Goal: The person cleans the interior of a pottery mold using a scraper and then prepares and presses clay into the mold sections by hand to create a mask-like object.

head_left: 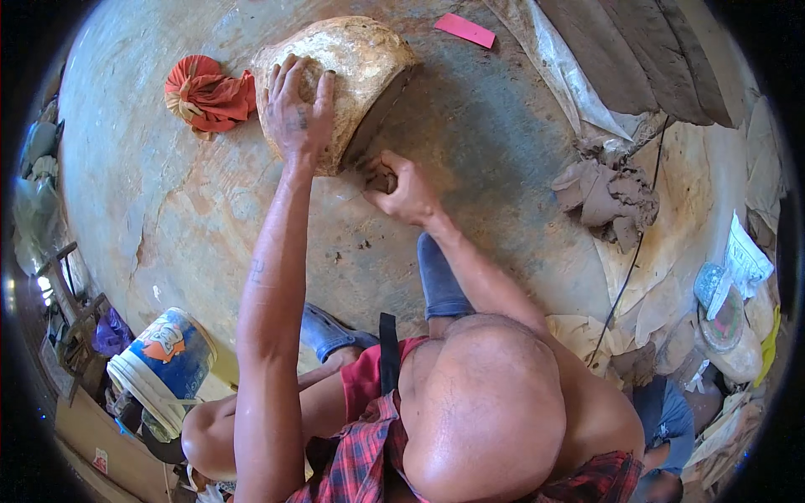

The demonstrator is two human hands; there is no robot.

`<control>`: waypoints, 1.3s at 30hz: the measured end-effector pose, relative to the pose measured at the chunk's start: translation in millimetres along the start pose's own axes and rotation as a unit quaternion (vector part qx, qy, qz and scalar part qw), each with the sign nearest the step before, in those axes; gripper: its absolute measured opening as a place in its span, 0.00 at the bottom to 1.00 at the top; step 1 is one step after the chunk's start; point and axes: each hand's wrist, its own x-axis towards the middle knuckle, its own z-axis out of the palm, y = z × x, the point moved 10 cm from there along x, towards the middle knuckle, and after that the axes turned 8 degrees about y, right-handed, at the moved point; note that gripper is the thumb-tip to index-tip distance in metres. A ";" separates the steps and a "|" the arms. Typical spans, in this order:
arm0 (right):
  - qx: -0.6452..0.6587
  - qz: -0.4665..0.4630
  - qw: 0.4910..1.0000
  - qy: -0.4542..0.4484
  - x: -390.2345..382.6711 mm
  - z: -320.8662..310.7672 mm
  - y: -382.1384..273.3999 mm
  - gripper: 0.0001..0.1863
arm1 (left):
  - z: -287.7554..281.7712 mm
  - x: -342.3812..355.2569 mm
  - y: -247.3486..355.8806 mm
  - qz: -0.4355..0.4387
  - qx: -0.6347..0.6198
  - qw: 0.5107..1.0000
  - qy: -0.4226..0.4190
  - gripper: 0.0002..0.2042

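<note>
A big whitish-brown mould, stained and rounded (356, 59), lies tipped on the floor with its rim turned to the right. Dark grey clay (381, 107) shows along that rim; most of its inside is hidden. My left hand (298, 113) lies over the mould's outer wall, fingers spread and pressing on it. At the near end of the rim, my right hand (407, 193) has its fingers curled around a small dark lump of clay (381, 181). A knotted red-orange cloth bundle (205, 95) touches or nearly touches the mould's left side.
A pink flat piece (465, 30) lies beyond the mould. Grey clay slabs (646, 54) and a loose clay heap (608, 197) rest on sheeting at right. A blue-and-white bucket (172, 352) stands at lower left. Small crumbs dot the floor before my feet.
</note>
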 end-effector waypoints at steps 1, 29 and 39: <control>-0.002 -0.002 1.000 0.001 -1.1 -15.5 -9.5 0.20 | -0.8 0.7 1.4 0.003 0.003 1.000 0.003 0.23; -0.420 -0.089 0.897 0.105 220.4 -219.2 -24.6 0.27 | -5.7 -23.3 17.8 0.143 -0.006 0.978 -0.153 0.42; -0.400 -0.146 0.905 -0.011 259.2 -193.7 -89.6 0.15 | -9.2 -34.5 19.1 0.040 0.038 0.988 -0.144 0.40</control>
